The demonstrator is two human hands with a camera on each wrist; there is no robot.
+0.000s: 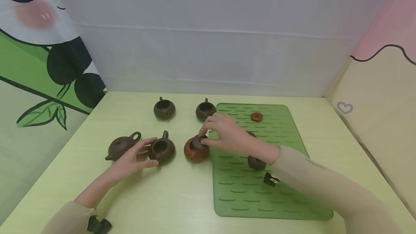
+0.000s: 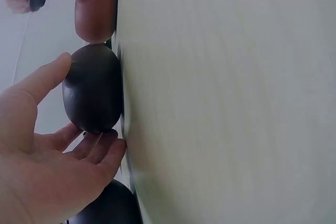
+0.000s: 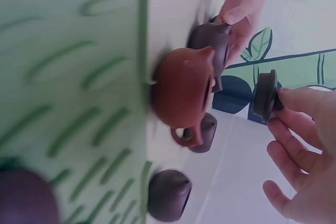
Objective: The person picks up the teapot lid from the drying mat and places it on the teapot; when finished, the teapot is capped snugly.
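In the head view my left hand (image 1: pixel 133 160) holds a dark brown lidless teapot (image 1: pixel 167 157) from its left side. Its thumb and fingers lie on opposite sides of the pot (image 2: pixel 94 90) in the left wrist view. My right hand (image 1: pixel 229 134) pinches a dark lid (image 3: pixel 263 97) by its knob, between thumb and fingers. That lid overlaps the mouth of a reddish-brown teapot (image 1: pixel 194 156) in the head view; the right wrist view shows it apart from the pot. Left of my left hand sits a dark lidded teapot (image 1: pixel 119 148).
Two dark lidless teapots (image 1: pixel 164 109) stand farther back. A green ridged mat (image 1: pixel 234 190) covers the table's right part. On it lie a reddish lid (image 1: pixel 256 117) and dark round pieces (image 1: pixel 256 163), partly hidden by my right forearm. A white curtain (image 1: pixel 208 57) hangs behind.
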